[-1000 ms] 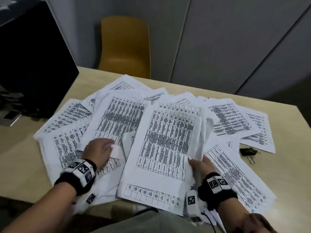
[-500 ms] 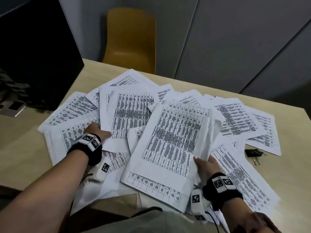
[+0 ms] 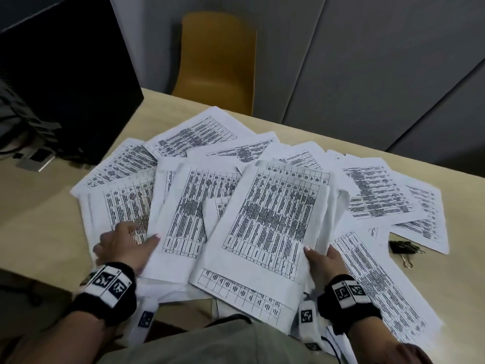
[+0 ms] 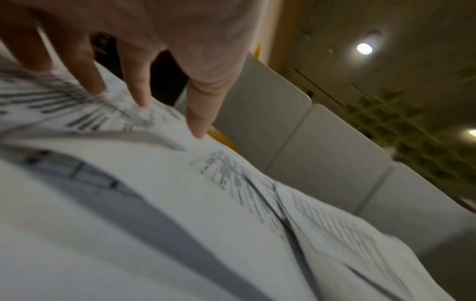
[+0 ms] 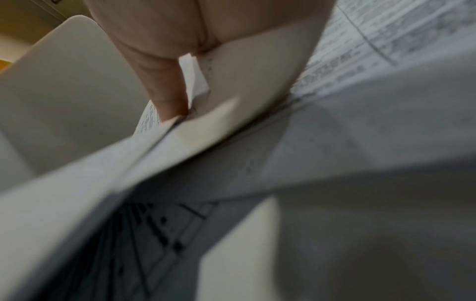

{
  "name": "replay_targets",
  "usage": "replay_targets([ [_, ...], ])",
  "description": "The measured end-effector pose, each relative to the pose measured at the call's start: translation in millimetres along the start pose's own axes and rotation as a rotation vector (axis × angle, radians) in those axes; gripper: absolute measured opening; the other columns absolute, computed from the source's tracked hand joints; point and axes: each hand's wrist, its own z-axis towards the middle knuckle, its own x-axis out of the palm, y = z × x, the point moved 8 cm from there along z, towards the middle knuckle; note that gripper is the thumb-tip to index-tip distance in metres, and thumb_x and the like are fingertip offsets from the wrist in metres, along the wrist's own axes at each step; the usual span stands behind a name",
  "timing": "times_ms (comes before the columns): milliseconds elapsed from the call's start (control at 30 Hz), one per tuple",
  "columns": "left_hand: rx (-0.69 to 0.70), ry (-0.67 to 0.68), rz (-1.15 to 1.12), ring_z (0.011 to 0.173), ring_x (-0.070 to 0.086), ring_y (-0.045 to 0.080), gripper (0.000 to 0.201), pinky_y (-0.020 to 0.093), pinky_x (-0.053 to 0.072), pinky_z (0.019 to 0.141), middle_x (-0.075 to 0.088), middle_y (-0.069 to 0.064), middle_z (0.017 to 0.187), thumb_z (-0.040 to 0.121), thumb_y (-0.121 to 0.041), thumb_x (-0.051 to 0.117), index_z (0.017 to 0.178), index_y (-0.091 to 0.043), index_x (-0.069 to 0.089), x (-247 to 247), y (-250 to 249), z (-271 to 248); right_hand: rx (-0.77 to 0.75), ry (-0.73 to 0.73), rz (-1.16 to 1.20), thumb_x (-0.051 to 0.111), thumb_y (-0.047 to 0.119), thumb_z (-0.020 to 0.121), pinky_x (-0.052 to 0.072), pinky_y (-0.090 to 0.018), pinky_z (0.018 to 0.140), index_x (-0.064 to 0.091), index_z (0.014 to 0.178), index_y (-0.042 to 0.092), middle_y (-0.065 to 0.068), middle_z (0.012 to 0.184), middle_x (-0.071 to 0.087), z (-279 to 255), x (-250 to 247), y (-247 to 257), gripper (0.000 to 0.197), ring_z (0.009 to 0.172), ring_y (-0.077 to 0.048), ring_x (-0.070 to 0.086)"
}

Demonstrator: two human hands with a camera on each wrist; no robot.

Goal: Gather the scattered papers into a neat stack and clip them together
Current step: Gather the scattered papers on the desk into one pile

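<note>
1. I count two hands on the papers: the left hand [image 3: 126,245] and the right hand [image 3: 324,258].
2. Printed sheets [image 3: 273,219]: well over ten overlap on the table [image 3: 39,219]; I cannot fix the exact figure because many are covered.
3. Binder clips [image 3: 402,249]: a dark cluster beside the right-hand sheets; I cannot tell whether it is one or more.
4. Yellow chairs [image 3: 217,61]: one.
5. Black monitors [image 3: 65,69]: one.

Papers [image 4: 180,203] blurred, print perhaps unreadable
</note>
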Motion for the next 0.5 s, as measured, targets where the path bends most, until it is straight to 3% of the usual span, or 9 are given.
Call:
replay_targets([
  [100,-0.15,-0.101,-0.104,0.133,0.023,0.041,0.086,0.052,0.022,0.109,0.024,0.018,0.146,0.067,-0.045,0.075,0.137,-0.024,0.029,-12.9,21.1,-0.5,-0.008,0.022,0.017,0.054,-0.004,0.086,0.054,-0.027,0.045,0.051,0.11,-0.004,-0.016,0.076,0.062,2.7,0.2,-1.0,0.023,0.067,-0.026,0.062],
  [167,-0.214,-0.125,-0.177,0.135,0.018,0.042,0.094,0.054,0.018,0.11,0.016,0.016,0.149,0.068,-0.04,0.076,0.142,-0.023,0.021,-14.8,29.7,0.0,-0.011,0.023,0.013,0.056,-0.004,0.086,0.057,-0.032,0.056,0.051,0.112,-0.005,-0.015,0.074,0.064,5.9,-1.7,-2.8,0.027,0.07,-0.026,0.063],
  [333,-0.236,-0.161,-0.393,0.125,0.036,0.046,0.094,0.052,0.035,0.104,0.023,0.022,0.142,0.067,-0.026,0.079,0.141,-0.024,0.021,-14.3,32.8,3.9,-0.014,0.037,0.011,0.057,-0.003,0.086,0.057,-0.034,0.06,0.052,0.112,-0.004,-0.014,0.075,0.066,8.7,-3.2,-5.1,0.027,0.072,-0.027,0.063],
  [433,-0.171,-0.242,-0.435,0.127,0.035,0.046,0.096,0.05,0.033,0.106,0.025,0.024,0.143,0.067,-0.018,0.08,0.142,-0.021,0.021,-18.9,26.9,-3.0,-0.024,0.055,0.025,0.055,-0.003,0.086,0.055,-0.03,0.052,0.051,0.11,-0.004,-0.017,0.08,0.064,5.9,-1.4,-2.9,0.024,0.073,-0.028,0.063],
  [500,-0.18,-0.213,-0.409,0.129,0.031,0.046,0.099,0.052,0.031,0.106,0.025,0.026,0.143,0.068,-0.02,0.079,0.145,-0.021,0.016,-15.4,24.7,-10.1,-0.025,0.058,0.026,0.055,-0.003,0.087,0.055,-0.03,0.05,0.051,0.11,-0.004,-0.017,0.079,0.063,5.7,-1.1,-2.8,0.023,0.072,-0.028,0.062],
])
